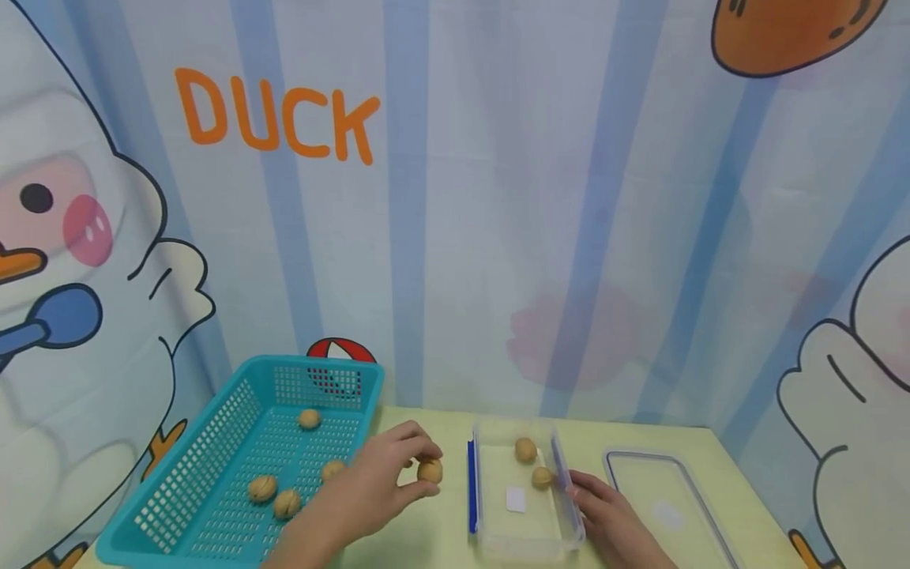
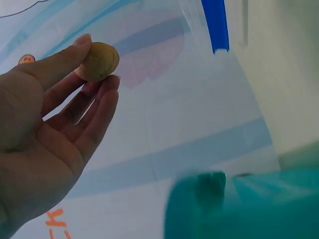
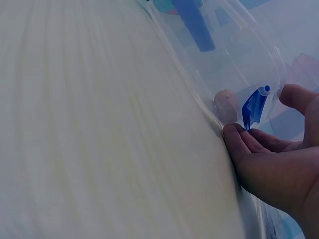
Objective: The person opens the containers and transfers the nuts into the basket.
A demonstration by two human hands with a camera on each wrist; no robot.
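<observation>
My left hand (image 1: pixel 377 484) pinches a walnut (image 2: pixel 103 62) between thumb and fingertips, held in the air between the turquoise basket (image 1: pixel 202 427) and a clear plastic box (image 1: pixel 529 545). In the left wrist view the other fingers stretch out under the nut. Two walnuts (image 1: pixel 526 450) lie inside the box, near its right side. Along that side my right hand (image 1: pixel 607 512) holds the box from outside. The right wrist view shows its fingertips low by the box's bottom edge, its thumb higher up, and a blue latch (image 3: pixel 254 107) between them.
Several walnuts (image 1: pixel 262 488) lie in the basket, one partly behind my left forearm. A clear lid (image 1: pixel 667 518) with a grey rim lies on the pale yellow table (image 1: pixel 682 438), right of the box. A curtain (image 1: pixel 469 237) with duck pictures hangs behind.
</observation>
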